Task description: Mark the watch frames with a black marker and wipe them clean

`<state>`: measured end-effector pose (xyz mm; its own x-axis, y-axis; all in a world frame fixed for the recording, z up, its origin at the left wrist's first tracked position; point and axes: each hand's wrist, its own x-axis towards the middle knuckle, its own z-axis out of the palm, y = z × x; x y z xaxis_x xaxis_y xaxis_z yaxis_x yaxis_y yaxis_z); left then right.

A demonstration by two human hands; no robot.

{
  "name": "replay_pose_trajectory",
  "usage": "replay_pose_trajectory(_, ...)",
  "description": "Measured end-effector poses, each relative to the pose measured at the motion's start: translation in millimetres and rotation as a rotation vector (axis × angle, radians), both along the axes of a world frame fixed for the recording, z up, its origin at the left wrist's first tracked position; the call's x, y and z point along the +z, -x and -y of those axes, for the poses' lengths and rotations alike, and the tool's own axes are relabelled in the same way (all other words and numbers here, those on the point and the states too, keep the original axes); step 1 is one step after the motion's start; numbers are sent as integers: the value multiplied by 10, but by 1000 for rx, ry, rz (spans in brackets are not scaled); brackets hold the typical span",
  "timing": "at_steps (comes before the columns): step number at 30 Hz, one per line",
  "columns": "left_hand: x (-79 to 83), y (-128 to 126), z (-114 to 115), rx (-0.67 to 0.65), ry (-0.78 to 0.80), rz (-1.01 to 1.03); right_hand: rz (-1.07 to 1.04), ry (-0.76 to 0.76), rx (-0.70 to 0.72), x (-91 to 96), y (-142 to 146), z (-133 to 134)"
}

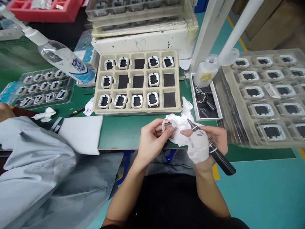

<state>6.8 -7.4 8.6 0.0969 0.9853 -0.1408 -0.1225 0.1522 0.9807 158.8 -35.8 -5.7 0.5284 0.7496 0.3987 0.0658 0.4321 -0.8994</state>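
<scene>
Between the thumb and fingers of my left hand (152,140) is a small white square frame (168,124), held above the table's front edge. My right hand (215,140) grips a black pen-shaped tool (220,159), its thin tip pointing up and left toward the frame, a short gap away. A white tissue (198,148) with dark smudges is bunched in the same right hand. More crumpled white tissue (187,109) lies on the table just behind both hands. Beyond it, a beige tray (137,111) holds several similar frames in its pockets, some pockets bare.
A white box (220,115) with dark parts and a squeeze bottle (205,73) stand right of the tray. Stacked trays (234,105) fill the right side. At left are a pump bottle (69,63), a white foam sheet (82,132) and a co-worker's grey sleeve (35,149).
</scene>
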Motion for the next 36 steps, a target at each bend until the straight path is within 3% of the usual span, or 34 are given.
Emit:
replay_pose_trajectory(9,-19,-21,4,21,-35,-25,28,9,-31,-8,-14,-3)
replay_pose_trajectory(15,257,15,-180,246,-240,-99,38,-12,-36,-20,-24,-15)
replay_pose_trajectory(19,414,-36,-545,315,-390,-329,31,-7,-48,-38,-23,-10)
replay_pose_trajectory(23,397,-175,-857,278,-526,-703,-5,16,-52,-40,-22,-4)
replay_pose_trajectory(28,367,-259,-878,175,-554,-862,-32,4,-59,-44,-32,-8)
replay_pose_trajectory(32,421,-9,-864,202,-592,-813,-29,16,-55,-65,-40,5)
replay_pose_trajectory(34,478,282,-945,296,-595,-825,-16,18,-70,-74,-41,11)
replay_pose_trajectory(36,543,649,-1075,455,-532,-971,-8,14,-68,-80,-37,11)
